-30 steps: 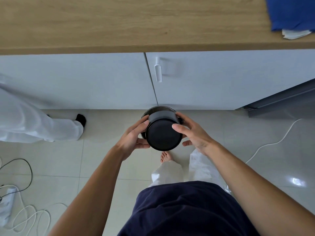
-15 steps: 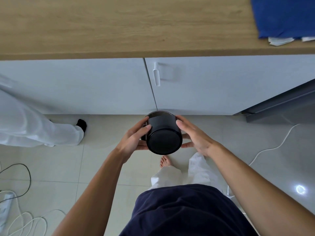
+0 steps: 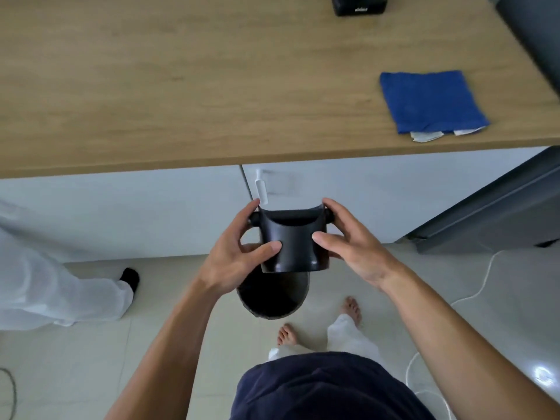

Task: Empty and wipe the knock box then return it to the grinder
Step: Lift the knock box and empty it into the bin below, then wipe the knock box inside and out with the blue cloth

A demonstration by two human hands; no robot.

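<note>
I see the left hand [image 3: 239, 262] and right hand [image 3: 354, 253] both clasped around the black knock box [image 3: 292, 241], upright, above a dark bin [image 3: 272, 298] on the floor. Beyond, a blue cloth [image 3: 430, 101] lies on the wooden counter [image 3: 181, 86].

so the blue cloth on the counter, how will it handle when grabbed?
Blue cloth is probably floppy: it lies folded flat. Likely light and unlikely to roll. White paper pokes out beneath it and may drag along.
</note>
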